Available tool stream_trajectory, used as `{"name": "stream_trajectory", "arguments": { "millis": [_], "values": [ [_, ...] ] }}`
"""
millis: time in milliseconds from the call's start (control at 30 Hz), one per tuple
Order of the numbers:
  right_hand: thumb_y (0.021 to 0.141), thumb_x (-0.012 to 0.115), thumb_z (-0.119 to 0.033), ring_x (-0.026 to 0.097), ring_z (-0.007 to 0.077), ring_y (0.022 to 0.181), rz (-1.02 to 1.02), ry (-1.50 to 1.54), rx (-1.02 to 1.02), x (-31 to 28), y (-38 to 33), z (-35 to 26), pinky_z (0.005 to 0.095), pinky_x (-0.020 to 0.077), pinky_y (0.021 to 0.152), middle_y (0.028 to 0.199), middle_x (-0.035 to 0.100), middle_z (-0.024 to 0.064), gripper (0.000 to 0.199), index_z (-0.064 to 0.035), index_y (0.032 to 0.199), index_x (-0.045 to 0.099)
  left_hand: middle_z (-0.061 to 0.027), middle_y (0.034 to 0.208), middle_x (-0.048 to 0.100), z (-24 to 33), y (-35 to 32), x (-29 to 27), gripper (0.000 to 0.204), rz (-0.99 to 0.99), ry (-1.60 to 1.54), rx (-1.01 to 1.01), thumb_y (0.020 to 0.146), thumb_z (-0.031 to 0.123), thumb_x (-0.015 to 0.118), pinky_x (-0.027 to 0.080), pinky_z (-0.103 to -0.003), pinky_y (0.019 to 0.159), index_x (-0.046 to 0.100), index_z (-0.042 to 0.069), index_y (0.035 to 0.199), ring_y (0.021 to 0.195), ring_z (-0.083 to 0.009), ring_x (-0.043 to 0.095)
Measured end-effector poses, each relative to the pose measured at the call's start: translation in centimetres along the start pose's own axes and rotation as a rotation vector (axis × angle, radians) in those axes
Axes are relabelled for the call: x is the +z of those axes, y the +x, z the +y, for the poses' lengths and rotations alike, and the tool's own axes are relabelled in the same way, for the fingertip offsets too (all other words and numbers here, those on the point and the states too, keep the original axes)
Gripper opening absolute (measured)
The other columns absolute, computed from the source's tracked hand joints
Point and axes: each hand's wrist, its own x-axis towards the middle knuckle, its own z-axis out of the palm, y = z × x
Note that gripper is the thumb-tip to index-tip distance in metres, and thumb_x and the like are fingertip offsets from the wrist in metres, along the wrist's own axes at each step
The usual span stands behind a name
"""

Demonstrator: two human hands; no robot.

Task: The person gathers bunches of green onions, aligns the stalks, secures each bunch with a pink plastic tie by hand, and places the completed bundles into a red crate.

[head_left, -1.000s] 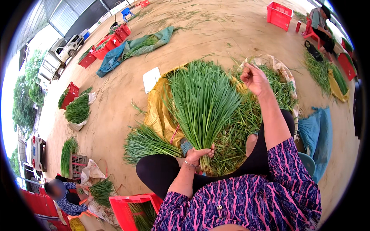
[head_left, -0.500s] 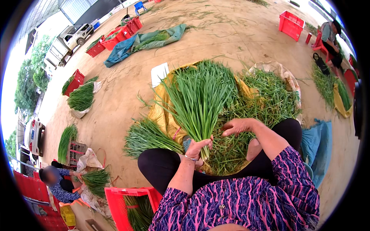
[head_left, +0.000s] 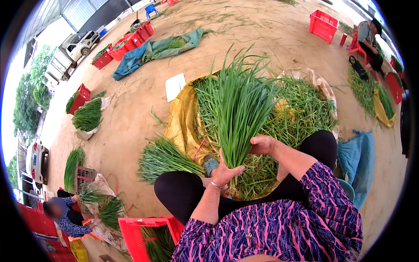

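Upright between my knees stands a thick bunch of long green chives [head_left: 242,111], its leaves fanned out at the top. My left hand [head_left: 224,173] is closed round its pale lower stems, thumb across the front. Against the right side of the bunch, a little higher, my right hand [head_left: 262,145] is curled, its fingers partly hidden behind the leaves. Beneath lies a heap of loose, trimmed-looking greens [head_left: 301,105] on sacking. A yellow sack [head_left: 181,131] spreads to the left of the bunch, and a neat pile of chives [head_left: 166,161] rests beside my left knee.
Close on my lower left is a red crate [head_left: 131,231] with banded greens inside. A blue sheet [head_left: 358,166] lies by my right knee. Further off are red crates [head_left: 324,26], a blue-green tarp [head_left: 163,50], parked vehicles, and people seated at left [head_left: 72,218] and far right [head_left: 366,39].
My right hand has moved up and left from above the loose heap to the side of the bunch. The leaf tips have shifted right. The view has turned slightly.
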Motion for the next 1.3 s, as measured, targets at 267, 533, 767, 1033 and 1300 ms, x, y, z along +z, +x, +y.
{"name": "stream_trajectory", "arguments": {
  "millis": [267,533,767,1033,1300],
  "values": [
    [0.062,0.085,-0.035,0.055,0.0277,0.118,0.097,-0.075,-0.064,-0.6,-1.1,-1.4,0.0447,0.0395,0.104,0.125,0.06,0.0097,0.085,-0.0067,0.134,0.049,-0.0028,0.1,0.066,1.3,-0.4,1.4,0.04,-0.189,0.473,-0.006,0.077,0.004,0.072,0.05,-0.029,0.081,0.058,0.002,0.115,0.091,-0.0131,0.061],
    [0.065,0.082,-0.03,0.061,0.0301,0.111,0.007,-0.145,-0.112,4.2,-0.7,-3.8,0.0451,0.0484,0.097,0.129,0.056,0.0192,0.082,-0.0022,0.133,0.048,-0.0004,0.094,0.065,0.3,-0.4,1.2,0.029,-0.361,0.409,-0.038,0.08,0.011,0.071,0.049,-0.027,0.079,0.061,0.003,0.106,0.085,-0.0112,0.059],
    [0.068,0.081,-0.011,0.065,0.0235,0.096,0.244,-0.235,-0.077,5.0,-1.1,-3.3,0.0399,0.055,0.086,0.119,0.061,0.0119,0.075,-0.0064,0.135,0.047,-0.001,0.095,0.065,-3.1,0.5,1.1,0.031,-0.409,0.252,-0.095,0.078,0.013,0.075,0.049,-0.028,0.081,0.062,0.004,0.104,0.089,-0.0102,0.059],
    [0.068,0.082,-0.004,0.062,0.0161,0.097,0.38,-0.425,-0.128,5.7,-0.7,-2.6,0.0322,0.0522,0.086,0.111,0.064,0.0057,0.06,-0.0068,0.123,0.057,-0.0089,0.134,0.049,-2.0,1.2,1.0,0.101,-0.435,0.138,-0.19,0.067,0.019,0.087,0.039,-0.034,0.104,0.025,0.004,0.145,0.123,-0.0198,0.046],
    [0.067,0.084,-0.023,0.063,0.0156,0.093,0.475,-0.896,-0.129,4.4,0.4,2.5,0.0326,0.0504,0.087,0.105,0.068,0.0071,0.055,-0.0023,0.113,0.063,-0.0094,0.143,0.038,0.6,2.2,0.6,0.117,-0.018,-0.253,0.212,0.061,0.022,0.09,0.032,-0.037,0.11,0.014,0.007,0.149,0.132,-0.0229,0.039]
  ]
}}
